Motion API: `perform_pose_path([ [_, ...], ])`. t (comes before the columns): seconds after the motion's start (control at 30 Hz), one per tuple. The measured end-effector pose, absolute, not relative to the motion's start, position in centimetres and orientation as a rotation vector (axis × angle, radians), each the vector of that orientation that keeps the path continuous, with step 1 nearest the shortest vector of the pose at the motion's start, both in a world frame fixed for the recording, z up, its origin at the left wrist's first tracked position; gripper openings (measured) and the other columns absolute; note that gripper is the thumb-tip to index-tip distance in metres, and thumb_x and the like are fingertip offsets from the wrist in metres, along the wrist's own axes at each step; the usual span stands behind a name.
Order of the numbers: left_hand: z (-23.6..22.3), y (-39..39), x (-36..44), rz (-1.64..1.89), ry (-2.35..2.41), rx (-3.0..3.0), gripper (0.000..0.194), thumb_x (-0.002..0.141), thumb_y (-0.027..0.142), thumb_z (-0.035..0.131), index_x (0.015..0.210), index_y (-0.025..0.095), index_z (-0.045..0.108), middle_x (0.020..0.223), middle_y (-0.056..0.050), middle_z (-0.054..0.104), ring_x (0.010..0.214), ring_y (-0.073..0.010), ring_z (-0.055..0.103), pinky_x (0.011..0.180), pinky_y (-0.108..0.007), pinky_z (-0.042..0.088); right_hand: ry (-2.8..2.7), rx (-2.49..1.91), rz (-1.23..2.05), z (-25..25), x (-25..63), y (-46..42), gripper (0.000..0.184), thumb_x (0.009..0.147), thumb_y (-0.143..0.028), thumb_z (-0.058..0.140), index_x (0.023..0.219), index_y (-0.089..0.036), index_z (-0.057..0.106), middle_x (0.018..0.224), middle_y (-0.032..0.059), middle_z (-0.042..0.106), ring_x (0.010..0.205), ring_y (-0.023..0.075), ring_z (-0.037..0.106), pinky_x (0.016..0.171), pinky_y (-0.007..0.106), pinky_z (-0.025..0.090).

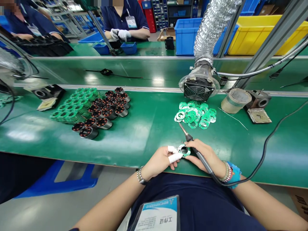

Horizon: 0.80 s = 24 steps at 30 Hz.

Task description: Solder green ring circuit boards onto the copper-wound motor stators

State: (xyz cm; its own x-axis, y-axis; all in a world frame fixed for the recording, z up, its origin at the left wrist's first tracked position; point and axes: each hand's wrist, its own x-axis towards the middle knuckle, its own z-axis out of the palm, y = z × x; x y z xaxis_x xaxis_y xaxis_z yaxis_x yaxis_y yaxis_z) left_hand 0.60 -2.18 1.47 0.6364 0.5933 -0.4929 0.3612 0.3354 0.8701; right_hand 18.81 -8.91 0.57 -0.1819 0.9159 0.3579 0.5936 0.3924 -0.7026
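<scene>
My left hand (166, 158), with white covers on two fingertips, pinches a small ring-shaped circuit board (187, 154) near the table's front edge. Its centre looks dark; whether a motor part sits beneath it I cannot tell. My right hand (204, 154) carries a soldering iron (202, 159), tip pointing away to the upper left, while its fingertips touch the board's right side. Beyond the iron's tip lies a loose pile of green and white ring boards (192, 115). Wound motor stators (104, 113) in metal cylinders stand in rows to the left, beside stacked green boards (73, 107).
A fan with a silver duct (201, 88) hangs over the pile. Right of it are a round tub (235, 101), a soldering iron stand (260, 106) and a thin wire (233, 119). The iron's black cable (264, 150) loops rightward. Across the bench, a gloved co-worker (125, 22) sits.
</scene>
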Motion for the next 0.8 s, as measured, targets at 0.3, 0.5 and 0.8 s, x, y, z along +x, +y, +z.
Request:
perform_pose_path([
  [0.3,1.6,-1.0,-0.2,0.225,1.019,1.707,0.029,0.078,0.041,0.054,0.069,0.014,0.056,0.056,0.000,0.056,0.051,-0.0111,0.053,0.050,-0.022,0.042,-1.897,-1.300,0.519,0.6,18.7,-8.9,0.024,0.084,-0.026,0.056,0.107,-0.020,0.049,0.091,0.0064,0.057,0.080,0.0175,0.054,0.071,0.030,0.047],
  [0.5,1.6,-0.8,-0.3,0.365,0.840,2.192,0.019,0.087,0.025,0.044,0.087,0.017,0.061,0.083,-0.004,0.065,0.075,-0.0150,0.058,0.070,-0.026,0.045,-1.906,-1.292,0.519,1.0,19.1,-8.8,0.029,0.083,-0.025,0.057,0.110,-0.022,0.049,0.100,0.0079,0.058,0.092,0.0192,0.056,0.080,0.034,0.048],
  [0.8,0.6,-3.0,-0.3,0.347,1.015,2.424,0.019,0.087,0.021,0.039,0.082,0.016,0.056,0.077,-0.006,0.059,0.069,-0.0170,0.056,0.064,-0.028,0.044,-1.932,-1.317,0.413,1.4,17.9,-9.4,0.029,0.084,-0.020,0.055,0.112,-0.022,0.048,0.102,0.0081,0.060,0.098,0.0218,0.054,0.083,0.037,0.049],
])
